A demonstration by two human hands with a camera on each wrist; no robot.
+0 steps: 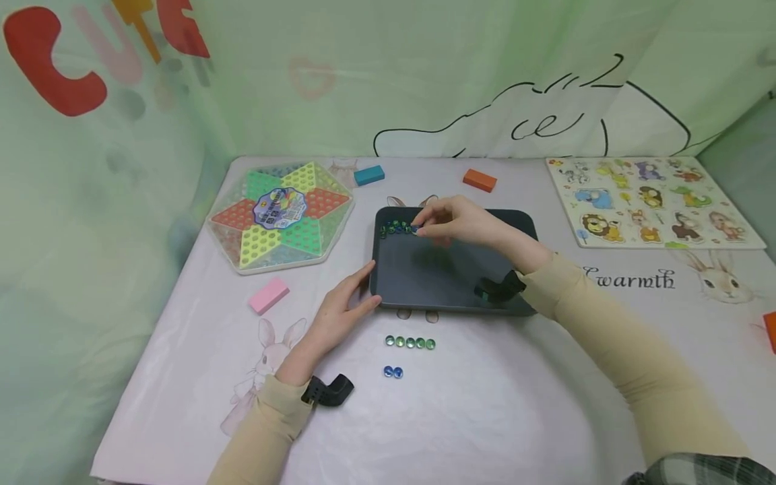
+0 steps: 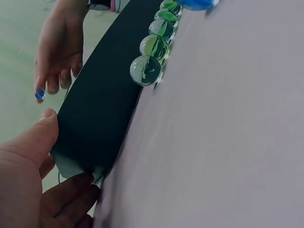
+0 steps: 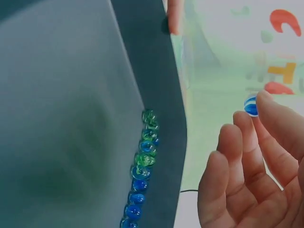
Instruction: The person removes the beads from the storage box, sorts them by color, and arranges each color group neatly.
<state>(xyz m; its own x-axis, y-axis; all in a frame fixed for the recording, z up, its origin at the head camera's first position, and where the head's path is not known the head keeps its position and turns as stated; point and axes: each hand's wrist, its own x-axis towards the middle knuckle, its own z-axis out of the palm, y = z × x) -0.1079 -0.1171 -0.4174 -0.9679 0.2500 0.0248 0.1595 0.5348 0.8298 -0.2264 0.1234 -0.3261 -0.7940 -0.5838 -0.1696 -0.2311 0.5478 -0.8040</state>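
Between thumb and forefinger, my right hand (image 1: 456, 221) pinches a blue-and-white glass marble (image 3: 250, 105). It is over the far left part of a dark grey tray (image 1: 448, 269). Green and blue marbles (image 3: 137, 173) line up along the tray's far wall below that hand. My left hand (image 1: 339, 306) holds the tray's near left corner, thumb on one side and fingers on the other. On the table in front of the tray lie a row of green marbles (image 1: 410, 342) and, nearer me, two blue marbles (image 1: 393, 372).
A hexagonal Chinese checkers board (image 1: 281, 217) lies left of the tray, with a pink block (image 1: 269, 296) near it. Behind the tray are a blue block (image 1: 369, 176) and an orange block (image 1: 479, 180). An animal puzzle board (image 1: 655, 202) lies at the far right.
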